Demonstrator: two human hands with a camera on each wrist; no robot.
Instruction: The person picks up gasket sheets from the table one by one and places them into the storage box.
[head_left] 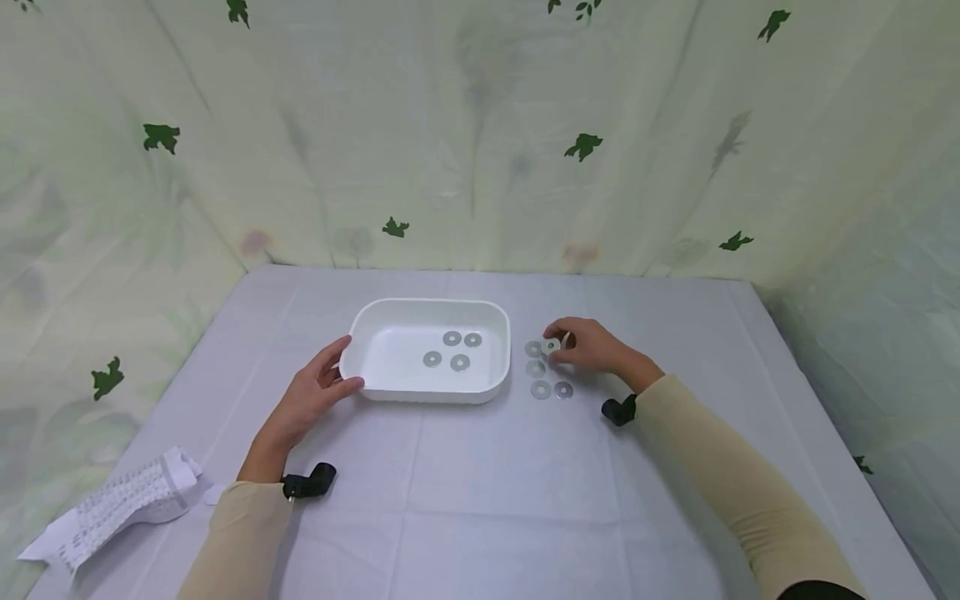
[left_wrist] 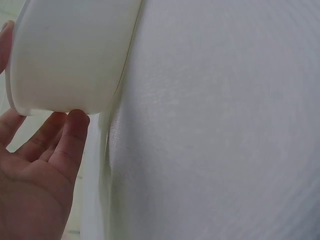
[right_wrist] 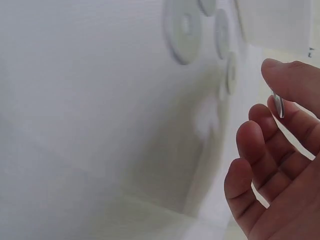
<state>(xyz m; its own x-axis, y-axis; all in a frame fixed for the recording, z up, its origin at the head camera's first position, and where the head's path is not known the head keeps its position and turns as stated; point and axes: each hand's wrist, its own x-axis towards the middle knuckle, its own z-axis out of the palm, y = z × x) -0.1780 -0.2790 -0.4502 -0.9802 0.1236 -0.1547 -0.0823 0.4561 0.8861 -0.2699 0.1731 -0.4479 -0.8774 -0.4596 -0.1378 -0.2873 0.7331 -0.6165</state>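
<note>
On white cloth [head_left: 510,483], right hand [head_left: 596,346] pinches a part-hidden washer [head_left: 549,341]; left hand [head_left: 309,402] grips tray [head_left: 390,362].

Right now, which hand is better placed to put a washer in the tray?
Right, probably: the right hand pinches a washer just beside the white tray, while the left hand grips the tray's opposite end.

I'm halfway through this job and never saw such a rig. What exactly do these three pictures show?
There's no robot: a person works barehanded. The wide picture comes from a head camera looking forward and down; the others come from wrist cameras, each watching its own hand. On the covered table sits a white tray with four flat rings inside. Four more rings lie right of it. The left hand holds the tray's left end; the right hand pinches another ring.
</note>
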